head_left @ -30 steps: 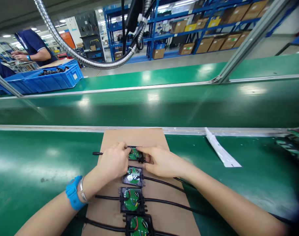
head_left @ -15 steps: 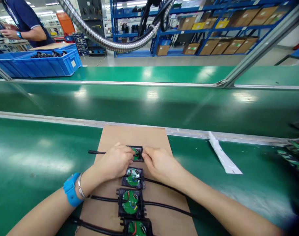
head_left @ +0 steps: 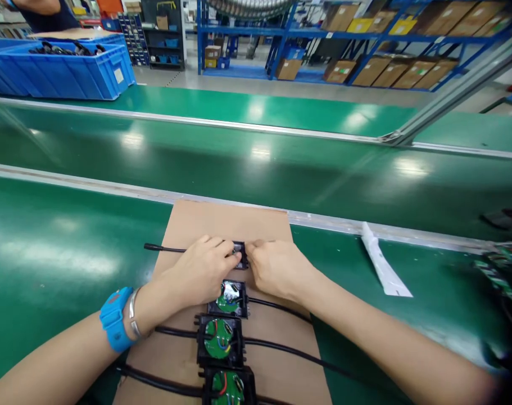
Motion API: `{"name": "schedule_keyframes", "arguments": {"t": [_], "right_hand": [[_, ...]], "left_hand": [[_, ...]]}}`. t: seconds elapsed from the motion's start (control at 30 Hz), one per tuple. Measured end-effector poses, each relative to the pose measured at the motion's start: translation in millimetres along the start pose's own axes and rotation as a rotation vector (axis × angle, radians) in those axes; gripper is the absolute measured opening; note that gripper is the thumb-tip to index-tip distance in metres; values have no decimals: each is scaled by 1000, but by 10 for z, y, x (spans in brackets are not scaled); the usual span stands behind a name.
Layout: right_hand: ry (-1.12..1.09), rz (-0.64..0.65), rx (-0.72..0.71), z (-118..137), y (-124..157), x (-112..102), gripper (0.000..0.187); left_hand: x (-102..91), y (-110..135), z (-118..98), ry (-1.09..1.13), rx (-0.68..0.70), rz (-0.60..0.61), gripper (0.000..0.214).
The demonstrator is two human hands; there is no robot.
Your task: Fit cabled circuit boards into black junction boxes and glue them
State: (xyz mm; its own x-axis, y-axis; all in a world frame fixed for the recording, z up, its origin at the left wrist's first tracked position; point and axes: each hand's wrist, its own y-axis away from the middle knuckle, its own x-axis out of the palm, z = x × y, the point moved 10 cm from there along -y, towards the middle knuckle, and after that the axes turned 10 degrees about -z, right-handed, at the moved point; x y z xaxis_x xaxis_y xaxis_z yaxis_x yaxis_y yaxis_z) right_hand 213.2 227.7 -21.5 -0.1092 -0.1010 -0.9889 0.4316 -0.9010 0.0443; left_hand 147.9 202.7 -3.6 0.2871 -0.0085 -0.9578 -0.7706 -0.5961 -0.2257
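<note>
My left hand [head_left: 205, 269] is closed on the farthest black housing [head_left: 240, 256], its fingers covering the left part of it. My right hand [head_left: 279, 269] is pinched at that housing's right edge; what lies in its fingertips is hidden. A black cable [head_left: 165, 248] runs out to the left behind my left hand. Nearer to me, in a row, lie a second housing [head_left: 229, 299], a third housing [head_left: 220, 340] and a fourth housing [head_left: 228, 388], each an open black box with a green circuit board and black cabling. All rest on a cardboard sheet [head_left: 226, 216].
The cardboard lies on a green bench [head_left: 70, 225]. A white strip [head_left: 382, 261] is to the right, with a bundle of wires [head_left: 502, 275] at the right edge. Beyond are a metal rail [head_left: 175, 119], a blue bin [head_left: 74, 70] of black parts, a person [head_left: 49, 14] and blue shelves [head_left: 310, 34].
The camera view has tilted down. My left fingers have shifted further over the farthest housing, and my right fingers have curled in tighter at its right edge.
</note>
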Motion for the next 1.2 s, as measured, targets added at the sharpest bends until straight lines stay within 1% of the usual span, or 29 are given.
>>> {"name": "schedule_keyframes", "arguments": {"t": [0.07,0.17,0.23,0.33,0.5,0.6,0.67,0.73,0.87,0.93,1.1,1.2], "right_hand": [[9,-50,6,-19,51,1,23],[-5,-144,32,-95,130,-44,26],[-118,-244,42,-148,161,-122,24],[-346,-352,-16,-157,169,-201,15],[-486,-402,-133,-113,143,-161,19],[-526,-412,-191,-89,146,-130,21],[-543,-419,-205,-88,151,-133,21],[-551,-440,-196,-102,163,-159,20],[-564,-503,-169,-123,213,-228,17],[-575,-529,-156,-130,234,-242,16],[-602,-557,-123,-165,203,-205,14],[-605,-528,-132,-172,154,-178,14]], "left_hand": [[3,9,-1,10,-4,7,49],[-5,42,29,47,-22,-17,49],[-16,63,34,57,-15,-45,52],[-7,76,-7,25,28,-41,55],[-12,24,-84,-47,53,16,55],[-34,-15,-82,-28,31,25,52],[-34,-15,-62,0,20,21,51],[-41,2,-36,47,12,-3,49],[-115,47,49,152,-33,-119,41],[-113,60,59,143,-35,-131,43],[42,45,-33,23,27,6,55],[39,17,-38,7,8,38,57]]}}
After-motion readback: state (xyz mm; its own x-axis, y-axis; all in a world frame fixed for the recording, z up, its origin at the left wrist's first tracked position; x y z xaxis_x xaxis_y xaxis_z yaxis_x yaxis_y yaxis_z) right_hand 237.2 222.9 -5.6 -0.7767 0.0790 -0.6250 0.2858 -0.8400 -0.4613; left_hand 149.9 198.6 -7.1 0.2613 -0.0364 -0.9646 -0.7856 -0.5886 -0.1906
